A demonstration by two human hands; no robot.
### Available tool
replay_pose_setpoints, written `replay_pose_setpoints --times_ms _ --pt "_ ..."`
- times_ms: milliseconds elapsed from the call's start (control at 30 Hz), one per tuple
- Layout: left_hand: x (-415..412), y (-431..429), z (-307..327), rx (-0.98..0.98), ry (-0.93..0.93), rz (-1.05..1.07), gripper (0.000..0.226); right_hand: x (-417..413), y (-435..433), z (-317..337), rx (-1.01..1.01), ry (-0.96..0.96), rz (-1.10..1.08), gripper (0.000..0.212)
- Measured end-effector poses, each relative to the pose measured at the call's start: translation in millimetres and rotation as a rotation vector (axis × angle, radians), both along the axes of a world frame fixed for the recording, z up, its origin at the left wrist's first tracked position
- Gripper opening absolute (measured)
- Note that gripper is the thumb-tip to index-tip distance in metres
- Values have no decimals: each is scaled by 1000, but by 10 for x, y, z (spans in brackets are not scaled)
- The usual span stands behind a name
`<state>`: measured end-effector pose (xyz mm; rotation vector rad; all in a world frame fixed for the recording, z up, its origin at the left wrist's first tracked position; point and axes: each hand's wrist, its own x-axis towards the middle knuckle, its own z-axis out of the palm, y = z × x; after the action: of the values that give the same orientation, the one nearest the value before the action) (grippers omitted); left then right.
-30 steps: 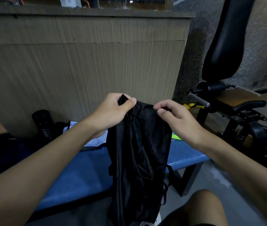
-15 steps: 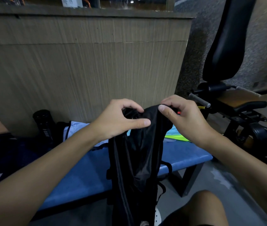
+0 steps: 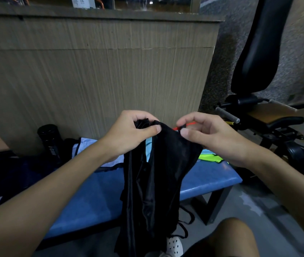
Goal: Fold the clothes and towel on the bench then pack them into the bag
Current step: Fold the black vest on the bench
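**A:** Where do we stand with the task at this moment?

**B:** Quite early, we think. We hold the black bag [image 3: 153, 182] up in front of the blue bench [image 3: 212, 177], and it hangs down long and flat toward the floor. It looks empty to us.

**A:** And our hands?

**B:** Our left hand [image 3: 128, 135] pinches the top edge of the bag between thumb and fingers. Our right hand [image 3: 210, 140] pinches a small black tab [image 3: 182, 128] at the other side of the top, just beside a red cord [image 3: 188, 124]. Perhaps it is a zip puller, but we cannot tell.

**A:** So the mouth is not open?

**B:** Not wide, as far as we see.

**A:** What about the clothes and the towel?

**B:** They lie on the bench behind the bag. There is a light blue cloth [image 3: 87, 147] behind our left hand and a neon yellow garment [image 3: 211, 157] under our right hand. The bag and our hands hide much of them, so we cannot say if they are folded.

**A:** What is left, then?

**B:** In our judgement nearly all of it. We must open the bag, fold whatever is not folded, and put every piece inside.
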<state>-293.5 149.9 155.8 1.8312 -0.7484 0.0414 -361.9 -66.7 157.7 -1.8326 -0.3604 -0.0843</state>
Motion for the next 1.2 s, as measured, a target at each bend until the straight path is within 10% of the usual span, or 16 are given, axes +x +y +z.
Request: replay_pose_setpoints --times_ms 533,1200 --pt "-59 21 36 1 -1 -207 23 68 222 -122 254 169 213 21" --pt "-24 -81 1 -132 131 205 44 68 373 -110 90 -149 -104 13"
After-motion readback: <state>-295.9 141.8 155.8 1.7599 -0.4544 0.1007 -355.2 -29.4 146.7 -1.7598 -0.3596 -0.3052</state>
